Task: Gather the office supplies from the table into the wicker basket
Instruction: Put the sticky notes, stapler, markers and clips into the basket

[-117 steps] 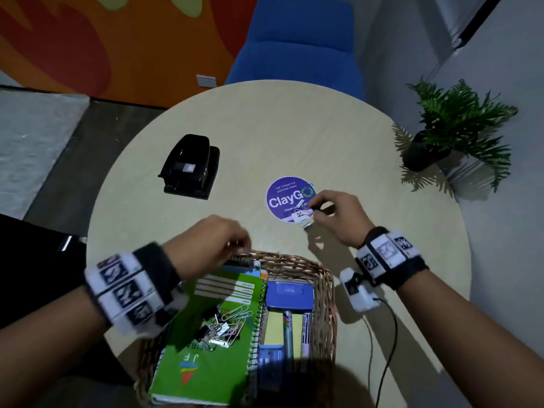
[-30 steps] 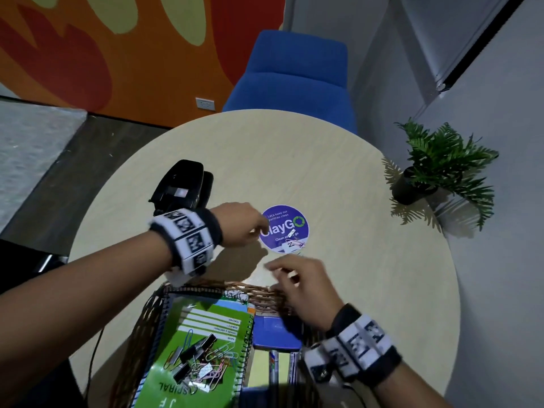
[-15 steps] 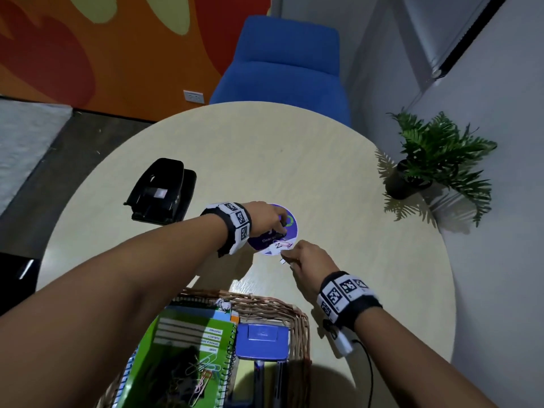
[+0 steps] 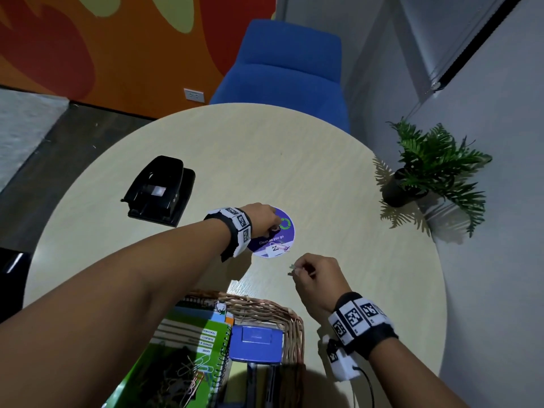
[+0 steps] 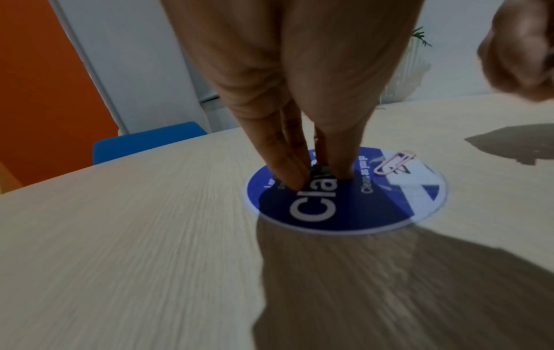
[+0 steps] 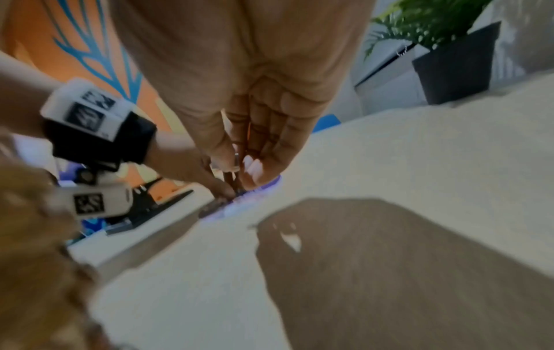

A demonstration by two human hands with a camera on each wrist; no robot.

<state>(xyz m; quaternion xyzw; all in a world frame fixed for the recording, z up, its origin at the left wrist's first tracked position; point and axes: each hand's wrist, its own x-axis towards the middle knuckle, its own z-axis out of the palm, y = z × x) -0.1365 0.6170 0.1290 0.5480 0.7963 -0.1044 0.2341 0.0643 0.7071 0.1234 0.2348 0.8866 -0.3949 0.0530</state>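
My left hand (image 4: 274, 227) reaches over the round purple sticker (image 4: 287, 241) and pinches a small black clip (image 5: 320, 171) lying on it, thumb and fingers either side. A pink paper clip (image 5: 395, 161) lies on the sticker's white part (image 4: 279, 247). My right hand (image 4: 296, 270), just off the sticker toward me, pinches a small pale paper clip (image 4: 291, 267) above the table. The wicker basket (image 4: 295, 319) stands at the near edge with a green notebook (image 4: 188, 346), a blue box (image 4: 255, 343) and loose paper clips (image 4: 192, 371). A black hole punch (image 4: 160, 189) sits at the left.
The round wooden table (image 4: 323, 178) has a potted plant (image 4: 426, 172) at its right edge. A blue chair (image 4: 290, 72) stands behind the far edge. A cable from my right wrist camera (image 4: 341, 363) trails over the table beside the basket.
My right hand has drawn back from the sticker toward the basket with a paper clip pinched. The left hand stays on the sticker, fingers closing on the black clip.
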